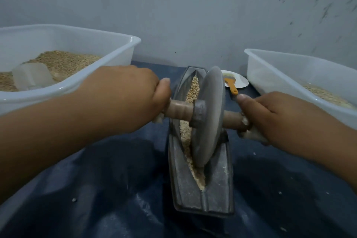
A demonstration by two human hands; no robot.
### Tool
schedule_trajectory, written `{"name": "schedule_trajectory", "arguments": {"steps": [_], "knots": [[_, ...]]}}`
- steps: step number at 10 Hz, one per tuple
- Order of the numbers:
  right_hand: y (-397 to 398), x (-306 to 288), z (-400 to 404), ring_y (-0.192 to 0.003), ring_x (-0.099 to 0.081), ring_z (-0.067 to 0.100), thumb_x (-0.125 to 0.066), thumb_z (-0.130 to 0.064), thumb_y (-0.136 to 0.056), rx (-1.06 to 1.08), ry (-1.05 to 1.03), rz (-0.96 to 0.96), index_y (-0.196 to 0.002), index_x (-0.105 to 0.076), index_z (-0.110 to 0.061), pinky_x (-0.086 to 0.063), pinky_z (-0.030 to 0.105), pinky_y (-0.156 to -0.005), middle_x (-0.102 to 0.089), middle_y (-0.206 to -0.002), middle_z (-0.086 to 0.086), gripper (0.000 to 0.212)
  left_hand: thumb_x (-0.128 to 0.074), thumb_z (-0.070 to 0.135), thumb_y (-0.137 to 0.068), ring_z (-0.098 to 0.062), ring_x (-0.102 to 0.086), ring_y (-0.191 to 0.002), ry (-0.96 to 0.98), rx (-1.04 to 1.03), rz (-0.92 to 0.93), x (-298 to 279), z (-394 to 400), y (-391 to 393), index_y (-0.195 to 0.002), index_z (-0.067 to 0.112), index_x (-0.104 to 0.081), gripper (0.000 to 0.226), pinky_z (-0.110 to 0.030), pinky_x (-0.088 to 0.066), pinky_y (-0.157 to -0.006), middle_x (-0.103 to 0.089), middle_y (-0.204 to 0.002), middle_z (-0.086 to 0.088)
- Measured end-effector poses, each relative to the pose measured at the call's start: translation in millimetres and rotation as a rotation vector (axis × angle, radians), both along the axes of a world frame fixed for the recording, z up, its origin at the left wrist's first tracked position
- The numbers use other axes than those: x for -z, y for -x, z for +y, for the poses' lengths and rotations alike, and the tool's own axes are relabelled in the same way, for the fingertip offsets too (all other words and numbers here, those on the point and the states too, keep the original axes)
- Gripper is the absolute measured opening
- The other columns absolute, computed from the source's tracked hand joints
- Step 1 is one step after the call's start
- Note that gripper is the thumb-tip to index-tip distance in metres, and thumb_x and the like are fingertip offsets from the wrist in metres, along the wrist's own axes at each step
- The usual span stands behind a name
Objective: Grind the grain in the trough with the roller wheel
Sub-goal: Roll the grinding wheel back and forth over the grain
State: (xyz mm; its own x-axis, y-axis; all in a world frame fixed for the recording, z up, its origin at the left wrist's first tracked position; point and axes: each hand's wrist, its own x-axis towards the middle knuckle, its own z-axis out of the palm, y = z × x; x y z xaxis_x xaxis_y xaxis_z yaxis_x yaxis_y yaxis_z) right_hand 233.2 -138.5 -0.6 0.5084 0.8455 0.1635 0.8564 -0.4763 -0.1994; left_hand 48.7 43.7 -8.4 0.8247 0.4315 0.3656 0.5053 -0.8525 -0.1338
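Both hands are closed on the wooden axle (pixel 179 111) of the roller wheel (pixel 207 118): my left hand (pixel 125 96) grips the stub on the left of the wheel, fingers wrapped under and thumb on top, and my right hand (pixel 274 118) grips the stub on the right in the same manner. The wheel stands upright on its edge in the groove of the trough (pixel 201 185), near the middle of its length, and the trough rests on the dark blue tabletop (pixel 116 189) directly in front of me.

Progress, as a judgement: grinding is under way but not complete. At the near end of the trough, in front of the wheel, the grain (pixel 193 89) appears broken into pale, fine meal, with dust on the trough walls. Beyond the wheel, at the far end, the kernels look whole and tan. Further passes over that far section remain.

Left of the trough, a white tub (pixel 92 81) holds grain and a clear scoop (pixel 32 78). Right of the trough, a second white tub (pixel 286 83) holds a thinner layer. Behind the wheel, a white plate (pixel 241 81) carries a brush with an orange handle (pixel 231 87).
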Motion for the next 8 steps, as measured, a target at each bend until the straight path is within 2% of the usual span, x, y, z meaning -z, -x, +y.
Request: {"name": "schedule_trajectory", "arguments": {"steps": [1,2,3,4,5,6,7,8], "knots": [[10.1,-7.9,-12.1,-0.044,-0.054,0.015,-0.006,-0.078,-0.068,-0.007,0.053,0.048,-0.069,-0.064,-0.012,-0.051,0.039,-0.062,-0.061,-0.055,0.004,0.088,-0.036,0.041,-0.091,-0.014,-0.03,-0.04,0.126,-0.028,-0.259,6.5,-8.1,4.4,-0.06,-0.008,-0.032,0.058,-0.026,-0.027,-0.043,-0.034,-0.044,-0.014],[7.7,-7.6,-5.7,-0.042,-0.053,0.015,-0.011,-0.075,-0.075,-0.003,0.059,0.036,-0.067,-0.064,-0.012,-0.05,0.037,-0.063,-0.06,-0.051,0.004,0.083,-0.03,0.046,-0.09,-0.015,-0.031,-0.04,0.127,-0.013,-0.266,9.4,-7.0,3.7,-0.061,-0.007,-0.034,0.06,-0.025,-0.026,-0.043,-0.036,-0.046,-0.014],[-8.2,1.3,14.0,-0.049,-0.051,0.018,-0.02,-0.06,-0.087,0.043,-0.029,-0.047,-0.066,-0.054,-0.009,-0.045,0.032,-0.057,-0.054,-0.052,0.007,0.064,-0.023,0.048,-0.092,-0.016,-0.039,-0.05,0.006,-0.085,-0.173,13.9,6.4,-8.1,-0.069,-0.001,-0.04,0.056,-0.032,-0.037,-0.052,-0.043,-0.055,-0.01],[-27.9,13.9,41.0,-0.063,-0.051,0.027,-0.024,-0.046,-0.098,0.082,-0.164,-0.247,-0.065,-0.044,-0.013,-0.035,0.032,-0.055,-0.052,-0.064,0.003,0.051,-0.036,0.032,-0.096,-0.027,-0.055,-0.078,-0.208,-0.032,-0.031,18.6,22.4,-30.8,-0.119,0.009,-0.021,0.036,-0.035,-0.042,-0.058,-0.054,-0.095,-0.008],[-40.0,18.8,63.5,-0.058,-0.045,0.025,-0.021,-0.048,-0.098,0.08,-0.273,-0.377,-0.051,-0.041,-0.025,-0.025,0.031,-0.054,-0.045,-0.057,-0.002,0.056,-0.037,0.027,-0.097,-0.035,-0.056,-0.09,-0.241,-0.133,-0.035,17.0,33.6,-49.8,-0.132,0.006,-0.016,0.045,-0.038,-0.042,-0.061,-0.052,-0.109,-0.014],[-52.0,19.6,75.8,-0.062,-0.05,0.028,-0.021,-0.047,-0.098,0.094,-0.288,-0.336,-0.054,-0.044,-0.024,-0.032,0.033,-0.058,-0.047,-0.058,-0.002,0.056,-0.034,0.027,-0.097,-0.037,-0.055,-0.09,-0.209,-0.155,-0.021,11.9,41.0,-64.7,-0.135,0.005,-0.029,0.044,-0.039,-0.04,-0.064,-0.053,-0.106,-0.016],[-54.5,20.5,73.1,-0.062,-0.05,0.027,-0.021,-0.048,-0.099,0.075,-0.247,-0.297,-0.055,-0.048,-0.022,-0.03,0.033,-0.056,-0.049,-0.06,-0.001,0.057,-0.022,0.026,-0.093,-0.036,-0.054,-0.088,-0.121,-0.174,-0.063,6.3,33.9,-58.7,-0.132,0.006,-0.037,0.047,-0.038,-0.039,-0.066,-0.053,-0.102,-0.016],[-41.5,17.5,53.8,-0.067,-0.053,0.029,-0.023,-0.046,-0.1,0.037,-0.179,-0.265,-0.057,-0.045,-0.021,-0.04,0.035,-0.061,-0.05,-0.063,0.001,0.054,-0.033,0.026,-0.095,-0.033,-0.055,-0.096,-0.17,-0.046,0.005,8.3,25.2,-47.8,-0.135,0.008,-0.006,0.052,-0.037,-0.045,-0.067,-0.049,-0.112,-0.012]]}}
